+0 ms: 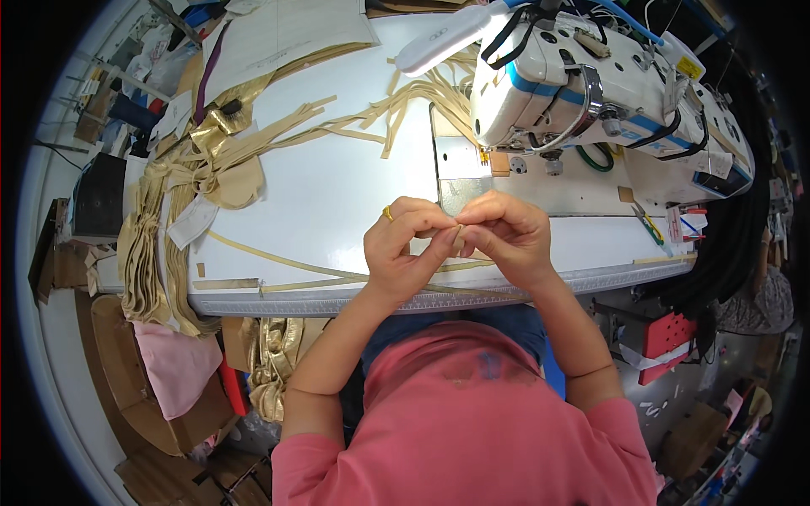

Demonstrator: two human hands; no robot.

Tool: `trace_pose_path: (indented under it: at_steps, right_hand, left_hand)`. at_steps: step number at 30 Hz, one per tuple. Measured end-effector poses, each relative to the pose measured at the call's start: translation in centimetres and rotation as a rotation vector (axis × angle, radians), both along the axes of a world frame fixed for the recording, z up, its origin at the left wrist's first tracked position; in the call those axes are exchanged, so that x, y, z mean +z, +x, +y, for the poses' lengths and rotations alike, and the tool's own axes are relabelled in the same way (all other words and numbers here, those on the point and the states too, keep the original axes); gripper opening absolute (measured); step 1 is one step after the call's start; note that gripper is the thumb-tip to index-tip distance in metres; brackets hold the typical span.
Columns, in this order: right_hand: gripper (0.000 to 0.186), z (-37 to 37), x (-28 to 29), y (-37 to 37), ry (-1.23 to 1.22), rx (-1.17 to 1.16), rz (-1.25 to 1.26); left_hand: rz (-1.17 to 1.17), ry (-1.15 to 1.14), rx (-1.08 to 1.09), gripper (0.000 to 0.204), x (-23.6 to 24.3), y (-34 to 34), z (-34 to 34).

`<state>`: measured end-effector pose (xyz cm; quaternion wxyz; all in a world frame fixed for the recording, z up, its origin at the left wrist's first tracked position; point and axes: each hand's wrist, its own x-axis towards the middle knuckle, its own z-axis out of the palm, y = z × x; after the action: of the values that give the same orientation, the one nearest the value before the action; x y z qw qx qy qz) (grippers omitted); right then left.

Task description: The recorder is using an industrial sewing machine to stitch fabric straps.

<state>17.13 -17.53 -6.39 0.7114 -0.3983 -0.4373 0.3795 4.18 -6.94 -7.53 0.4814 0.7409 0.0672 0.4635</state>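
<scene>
My left hand (402,246) and my right hand (512,239) meet over the front of the white table. Their thumbs and fingertips pinch a small piece of beige fabric strip (459,241) between them. Most of that piece is hidden by the fingers. A ring shows on the left hand. Beneath my hands a long thin beige strip (278,258) runs across the table and passes under my wrists; whether it joins the held piece I cannot tell. Just beyond the fingers lies the metal plate (465,169) of a sewing machine (540,93).
A tangle of beige strips (413,93) stretches from the machine to a hanging bundle (148,244) at the left. Gold fabric (224,126) and paper sheets (287,42) lie at the back left. Yellow-handled snips (650,226) rest at the right. A ruler tape (337,301) lines the front edge.
</scene>
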Motion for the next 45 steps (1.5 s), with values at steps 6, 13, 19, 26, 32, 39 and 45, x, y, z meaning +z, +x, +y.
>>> trace_pose_path:
  at_steps: [6, 13, 19, 26, 32, 39, 45]
  right_hand:
    - [0.013, 0.0, -0.4, -0.1, -0.012, -0.047, -0.042]
    - [0.008, -0.2, -1.2, 0.5, -0.110, -0.082, 0.005]
    - [0.006, 0.1, -1.2, 0.7, -0.074, -0.194, -0.176]
    - [0.006, 0.0, -1.2, 0.5, -0.110, -0.151, -0.102]
    - [0.006, 0.1, -1.5, -0.3, -0.074, -0.219, -0.100]
    - [0.006, -0.1, -1.7, -1.0, -0.038, -0.348, -0.204]
    - [0.007, -0.5, -1.5, -1.3, -0.046, -0.374, -0.050]
  left_hand:
    - [0.000, -0.215, -0.062, 0.010, -0.5, 0.0, -0.5]
    - [0.118, -0.261, -0.127, 0.007, -1.1, -0.2, -0.3]
    - [0.188, -0.142, -0.065, 0.011, -0.6, -0.1, -0.5]
    - [0.215, -0.208, -0.073, 0.012, -1.5, -0.1, -0.4]
    - [0.338, -0.305, -0.015, 0.010, 0.6, -0.4, -0.8]
    - [0.320, 0.082, 0.087, 0.012, 1.6, -0.2, -0.8]
    - [0.258, 0.113, 0.098, 0.015, 1.8, 0.4, -0.4]
